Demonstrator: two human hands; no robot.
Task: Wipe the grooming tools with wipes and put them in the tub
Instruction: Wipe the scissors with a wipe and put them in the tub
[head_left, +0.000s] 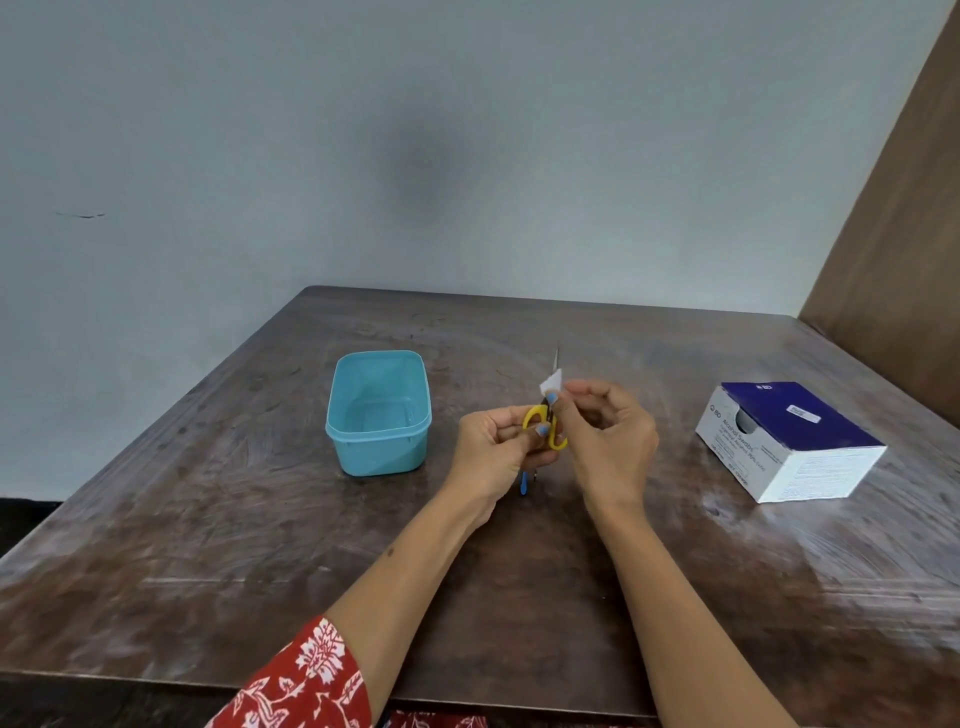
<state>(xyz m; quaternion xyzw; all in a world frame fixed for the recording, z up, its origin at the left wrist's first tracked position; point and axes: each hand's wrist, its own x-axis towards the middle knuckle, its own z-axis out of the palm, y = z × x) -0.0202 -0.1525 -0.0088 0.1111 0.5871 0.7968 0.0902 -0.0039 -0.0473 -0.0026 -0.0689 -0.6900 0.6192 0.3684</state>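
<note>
My left hand (501, 447) grips small scissors (545, 426) by their yellow handles, blade tip pointing away from me. My right hand (605, 431) pinches a small white wipe (551, 383) against the blades just above the handles. An open light-blue plastic tub (379, 413) stands on the table left of my hands; nothing shows inside it. Below my left hand a blue-tipped tool (524, 483) lies on the table, mostly hidden by the hand.
A white and dark-blue box of alcohol swabs (795, 441) sits at the right, its opening facing left. The worn brown wooden table (519, 597) stands against a pale wall; a brown panel (904, 234) rises at the far right.
</note>
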